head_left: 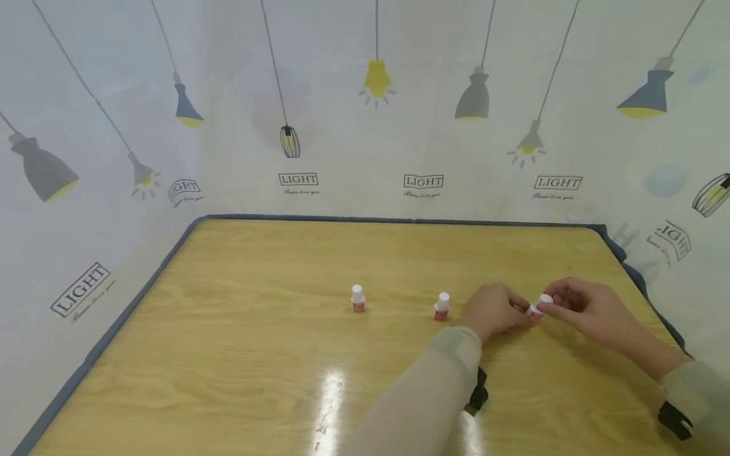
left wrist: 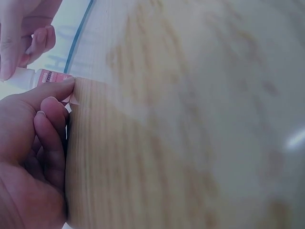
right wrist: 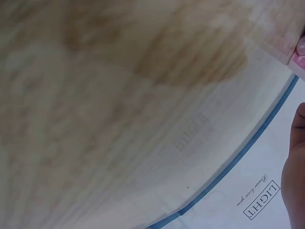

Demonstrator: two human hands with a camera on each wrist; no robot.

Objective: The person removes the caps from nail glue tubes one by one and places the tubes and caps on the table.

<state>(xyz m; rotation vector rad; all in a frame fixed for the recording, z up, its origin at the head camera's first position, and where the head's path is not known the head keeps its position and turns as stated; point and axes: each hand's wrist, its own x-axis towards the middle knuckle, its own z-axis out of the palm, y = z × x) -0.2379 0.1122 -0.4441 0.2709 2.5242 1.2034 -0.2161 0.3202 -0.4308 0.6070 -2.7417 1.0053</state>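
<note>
A small white bottle [head_left: 537, 311] with a red label is held between both hands at the right of the table, tilted slightly in the head view. My left hand [head_left: 495, 311] grips its labelled lower part; in the left wrist view the thumb lies along the label [left wrist: 51, 77] and the other fingers are curled. My right hand [head_left: 595, 311] pinches the white cap [head_left: 545, 299] between thumb and fingers. The right wrist view catches only an edge of the right hand [right wrist: 294, 176] and a pink corner of the label.
Two similar bottles stand upright on the wooden table [head_left: 228, 329]: one bottle [head_left: 441, 306] just left of my left hand, another bottle [head_left: 357, 299] farther left. A dark strap [head_left: 478, 391] hangs by the left forearm. A lamp-printed wall covering [head_left: 342, 126] surrounds the table's blue edge.
</note>
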